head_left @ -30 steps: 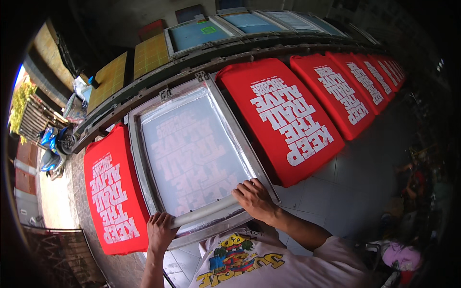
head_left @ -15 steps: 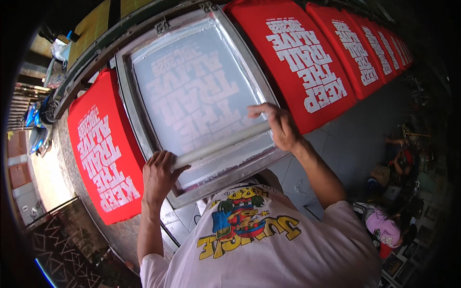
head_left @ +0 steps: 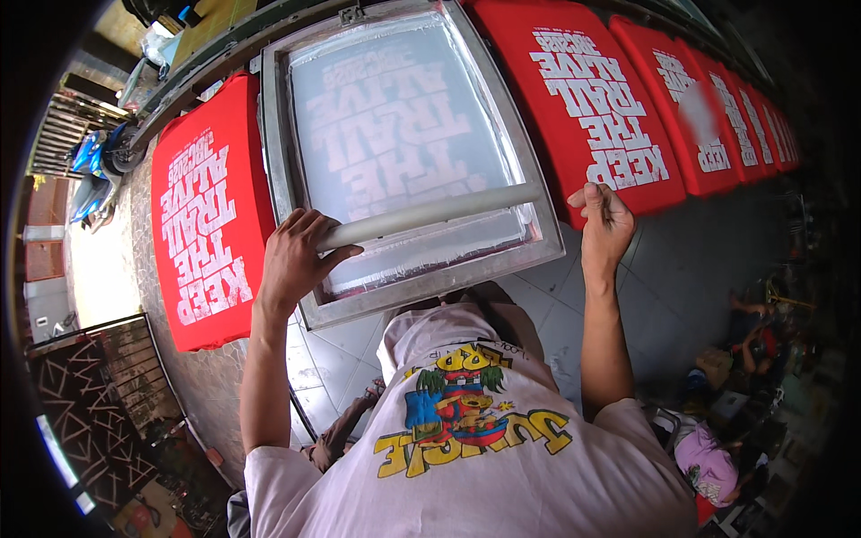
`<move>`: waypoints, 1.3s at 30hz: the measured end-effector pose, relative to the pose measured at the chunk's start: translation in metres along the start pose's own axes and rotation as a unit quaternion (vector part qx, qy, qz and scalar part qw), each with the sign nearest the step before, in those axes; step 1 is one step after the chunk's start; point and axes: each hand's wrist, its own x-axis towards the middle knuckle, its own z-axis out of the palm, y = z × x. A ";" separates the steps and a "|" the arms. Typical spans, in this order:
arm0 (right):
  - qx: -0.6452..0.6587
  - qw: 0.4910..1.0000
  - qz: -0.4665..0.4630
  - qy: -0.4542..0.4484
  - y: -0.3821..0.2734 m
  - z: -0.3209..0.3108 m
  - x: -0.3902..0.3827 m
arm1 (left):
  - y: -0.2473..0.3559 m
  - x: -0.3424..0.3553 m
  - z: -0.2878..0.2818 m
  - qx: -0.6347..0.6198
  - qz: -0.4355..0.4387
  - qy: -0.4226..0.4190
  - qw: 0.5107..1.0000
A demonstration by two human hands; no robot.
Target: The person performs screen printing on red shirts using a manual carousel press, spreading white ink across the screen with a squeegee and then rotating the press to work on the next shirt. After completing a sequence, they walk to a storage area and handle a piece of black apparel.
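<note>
A metal-framed printing screen [head_left: 549, 235] lies over a red shirt, whose white lettering shows faintly through the mesh. Across the near part of the screen rests a pale, bar-shaped squeegee [head_left: 430, 213]. My left hand [head_left: 300, 255] is closed round its left end. Past the right side of the frame, my right hand [head_left: 606, 231] is off the squeegee, fingers curled in, and I see nothing in it. On either side of the screen lie a red printed shirt [head_left: 166, 260] at left and another red shirt [head_left: 659, 108] at right.
More red printed shirts [head_left: 717, 170] continue in a row to the far right. Hinge clamps [head_left: 352, 14] join the screen to a rail behind. A blue motorbike [head_left: 97, 175] stands at far left. A person in a pink top [head_left: 707, 462] is low at right.
My right hand has let go of the squeegee's right end and moved right, beyond the frame. My left hand stays on the squeegee. The view has shifted.
</note>
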 end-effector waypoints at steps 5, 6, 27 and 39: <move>0.119 0.990 -0.043 0.061 0.028 -0.053 -0.018 | 0.027 -0.024 0.009 0.028 0.033 0.041 0.998; 0.104 0.991 -0.024 0.084 0.030 -0.064 -0.026 | 0.032 -0.033 0.017 0.023 0.029 0.045 0.998; 0.092 0.834 0.371 0.398 0.100 -0.199 -0.368 | 0.186 -0.082 0.065 -0.294 0.064 0.037 0.953; -0.187 0.856 0.370 0.309 0.160 -0.331 -0.369 | 0.430 -0.034 0.171 -0.387 0.238 -0.138 0.880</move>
